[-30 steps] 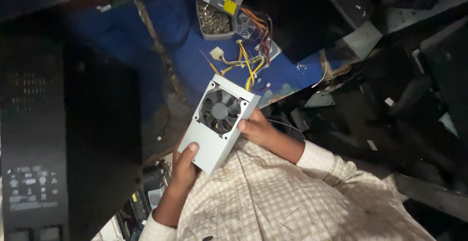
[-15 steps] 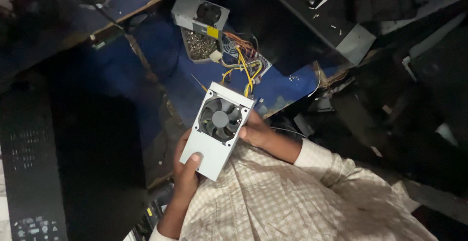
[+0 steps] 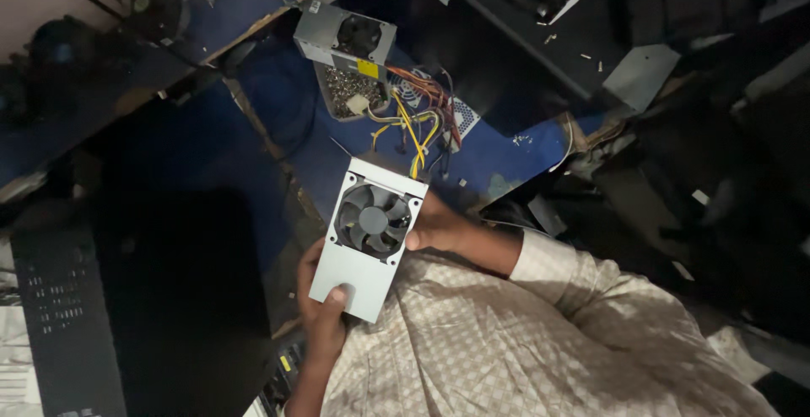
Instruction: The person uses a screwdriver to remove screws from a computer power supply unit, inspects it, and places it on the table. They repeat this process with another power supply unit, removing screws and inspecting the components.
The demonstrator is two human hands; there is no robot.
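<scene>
Unit: grey power supply point(image 3: 364, 244), fan side up, held above the lap, tilted, its cable end toward the counter point(image 3: 515, 143).
Fan: black, round point(image 3: 374, 219), behind a wire grille in the upper half of the top face.
Left hand: point(image 3: 325, 312) at the near lower corner, thumb on the top face, fingers wrapped underneath, closed on the case.
Right hand: point(image 3: 439, 227) against the right edge beside the fan, fingers curled behind the case, gripping it.
Cables: yellow, orange and black bundle point(image 3: 413, 126) running from the far end of the unit toward the counter.
Second unit: point(image 3: 350, 54) lying on the counter beyond, well apart, fan facing up, lid off and parts exposed.
Counter: blue, littered with small bits.
Surroundings: dark cases on the left point(image 3: 51, 316) and right, detail lost in shadow.
Handling: best kept gripped by edges and corners, thumb off the grille, case level enough that the cables hang slack and do not tug.
</scene>
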